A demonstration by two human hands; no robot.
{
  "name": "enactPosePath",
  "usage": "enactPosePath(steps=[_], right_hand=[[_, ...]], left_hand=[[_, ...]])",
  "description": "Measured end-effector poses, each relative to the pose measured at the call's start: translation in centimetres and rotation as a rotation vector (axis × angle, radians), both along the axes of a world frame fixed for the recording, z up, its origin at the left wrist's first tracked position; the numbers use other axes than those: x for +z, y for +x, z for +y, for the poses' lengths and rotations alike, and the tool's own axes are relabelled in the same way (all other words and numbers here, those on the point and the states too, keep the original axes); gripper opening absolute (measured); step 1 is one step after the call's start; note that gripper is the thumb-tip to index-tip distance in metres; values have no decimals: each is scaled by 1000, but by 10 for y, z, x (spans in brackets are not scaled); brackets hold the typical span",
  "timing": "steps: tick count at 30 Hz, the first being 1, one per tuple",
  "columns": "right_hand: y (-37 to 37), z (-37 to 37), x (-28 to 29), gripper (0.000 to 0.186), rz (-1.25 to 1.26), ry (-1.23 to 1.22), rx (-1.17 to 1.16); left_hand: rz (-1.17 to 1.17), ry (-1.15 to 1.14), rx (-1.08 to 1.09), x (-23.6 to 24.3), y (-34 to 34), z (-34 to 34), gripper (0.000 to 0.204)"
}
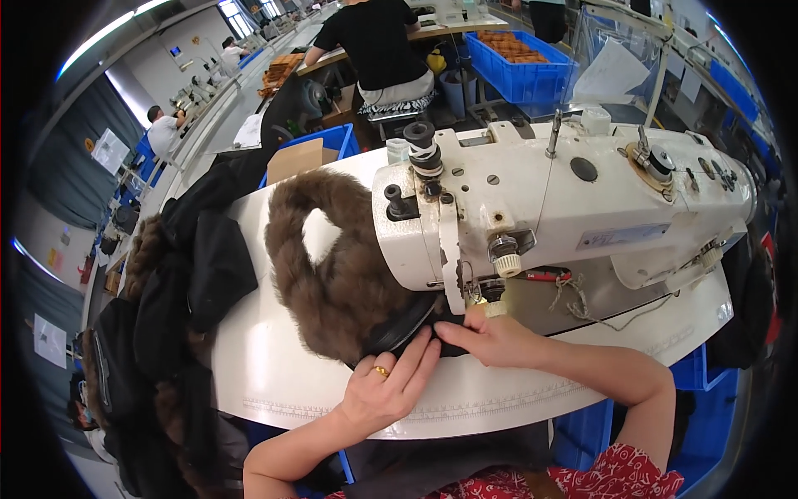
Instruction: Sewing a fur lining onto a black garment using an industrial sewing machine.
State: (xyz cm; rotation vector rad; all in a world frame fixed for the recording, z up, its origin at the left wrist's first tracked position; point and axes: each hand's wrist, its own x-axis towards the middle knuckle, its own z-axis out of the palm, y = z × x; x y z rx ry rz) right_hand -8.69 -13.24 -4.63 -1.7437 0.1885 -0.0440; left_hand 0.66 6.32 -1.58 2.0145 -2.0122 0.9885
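Observation:
A brown fur piece with a loop (303, 274) lies on the white sewing table (291, 387). At its lower end is a black strip with a zip-like line (387, 333), reaching under the head of a white industrial sewing machine (416, 254). My left hand (391, 382), with a ring on it, has its fingers stretched out and lying on the black strip. My right hand (490, 339) is closed on the edge of that black material, just right of the left fingertips and below the presser area. The needle itself is hidden.
Black garments with fur (179, 283) are heaped at the left. A blue bin with cardboard (341, 141) sits behind the table; blue bins (582, 432) are below right. Red-handled tool (540, 274) and cord lie on the machine bed. A co-worker (366, 50) sits ahead, others farther left.

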Motion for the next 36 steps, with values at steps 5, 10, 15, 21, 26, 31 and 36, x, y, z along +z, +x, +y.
enactPosePath(steps=[5, 10, 15, 21, 26, 31, 36], right_hand=[[-8, -4, 13, 44, 201, 443, -129], [-10, 5, 12, 29, 74, 415, -174], [0, -6, 53, 20, 449, 51, -43], [-12, 6, 4, 25, -39, 214, 28], [-16, -5, 7, 15, -143, 147, 237], [-18, -8, 8, 8, -68, 152, 284], [-15, -6, 7, 19, -24, 284, 212]], left_hand=[[21, 119, -35, 20, 12, 5, 38], [97, -19, -30, -3, 15, 20, 30], [64, 2, -65, -4, 24, 19, 25], [92, -65, -54, 17, 9, 4, 24], [340, 521, 43, 73, -2, -24, 18], [496, 550, 1, 74, 13, -21, 18], [618, 447, 82, 71, 22, -20, 13]])
